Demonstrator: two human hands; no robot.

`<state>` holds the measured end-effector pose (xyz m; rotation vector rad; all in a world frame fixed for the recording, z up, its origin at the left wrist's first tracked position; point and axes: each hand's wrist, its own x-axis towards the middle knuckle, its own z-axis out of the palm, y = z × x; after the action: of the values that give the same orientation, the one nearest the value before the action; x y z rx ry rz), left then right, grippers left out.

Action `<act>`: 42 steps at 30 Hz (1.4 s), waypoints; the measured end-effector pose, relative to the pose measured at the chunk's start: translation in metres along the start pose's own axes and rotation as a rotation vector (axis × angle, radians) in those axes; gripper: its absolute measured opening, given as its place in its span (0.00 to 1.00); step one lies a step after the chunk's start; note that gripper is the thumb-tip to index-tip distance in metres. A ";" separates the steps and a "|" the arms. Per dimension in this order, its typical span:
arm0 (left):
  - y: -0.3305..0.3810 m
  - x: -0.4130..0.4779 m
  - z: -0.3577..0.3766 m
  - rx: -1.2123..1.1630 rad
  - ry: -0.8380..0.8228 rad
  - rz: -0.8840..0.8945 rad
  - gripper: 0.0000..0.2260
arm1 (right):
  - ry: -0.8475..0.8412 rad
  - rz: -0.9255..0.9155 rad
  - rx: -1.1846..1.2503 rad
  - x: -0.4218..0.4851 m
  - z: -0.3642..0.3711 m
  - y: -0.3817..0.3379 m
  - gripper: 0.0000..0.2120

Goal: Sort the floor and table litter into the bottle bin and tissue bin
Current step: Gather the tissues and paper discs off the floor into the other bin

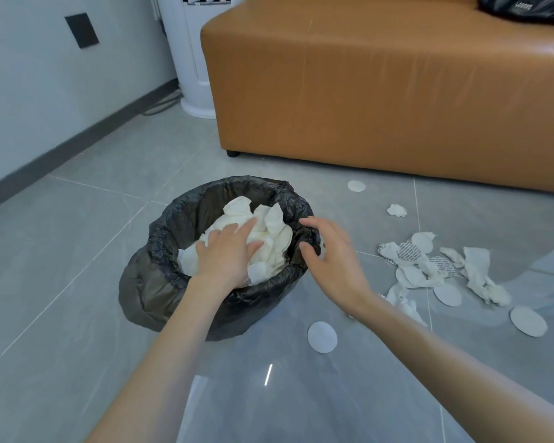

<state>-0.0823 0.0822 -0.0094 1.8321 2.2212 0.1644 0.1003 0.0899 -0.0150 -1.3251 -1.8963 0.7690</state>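
Note:
A bin lined with a black bag stands on the grey tile floor, filled with white tissues. My left hand lies flat on the tissues inside it, fingers spread, pressing on the pile. My right hand hovers at the bin's right rim, fingers loosely curved, holding nothing. To the right on the floor lies a heap of crumpled tissues and round white pads. A single round pad lies in front of the bin.
An orange-brown sofa stands behind the bin. A white cylindrical appliance is by the wall at the back left. More litter: a pad and a tissue ball near the sofa, a pad at the right.

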 end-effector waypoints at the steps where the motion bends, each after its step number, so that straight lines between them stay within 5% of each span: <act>1: 0.003 -0.002 -0.005 -0.010 0.074 0.006 0.22 | 0.033 0.026 0.037 -0.002 0.000 0.003 0.17; 7: 0.051 -0.017 -0.026 -0.256 0.374 0.221 0.20 | 0.125 0.236 0.103 -0.016 -0.007 0.041 0.13; 14: 0.111 -0.029 0.011 -0.283 0.289 0.471 0.18 | -0.021 0.544 -0.181 -0.055 -0.029 0.125 0.17; 19: 0.127 -0.028 0.057 -0.218 0.133 0.566 0.19 | -0.301 0.597 -0.359 -0.074 -0.041 0.169 0.26; 24: 0.113 -0.019 0.109 -0.185 -0.176 0.469 0.20 | -0.414 0.505 -0.411 -0.067 -0.035 0.181 0.31; 31: 0.086 -0.027 0.161 -0.031 -0.475 0.373 0.24 | -0.440 0.375 -0.631 -0.074 -0.028 0.184 0.22; 37: 0.081 -0.032 0.175 0.060 -0.449 0.408 0.26 | -0.428 0.321 -0.623 -0.094 -0.035 0.183 0.20; 42: 0.076 -0.032 0.181 -0.092 -0.430 0.263 0.27 | -0.407 0.363 -0.563 -0.101 -0.040 0.185 0.16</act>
<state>0.0438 0.0524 -0.1602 1.8900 1.6575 -0.0733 0.2568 0.0531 -0.1569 -2.0246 -2.3336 0.7487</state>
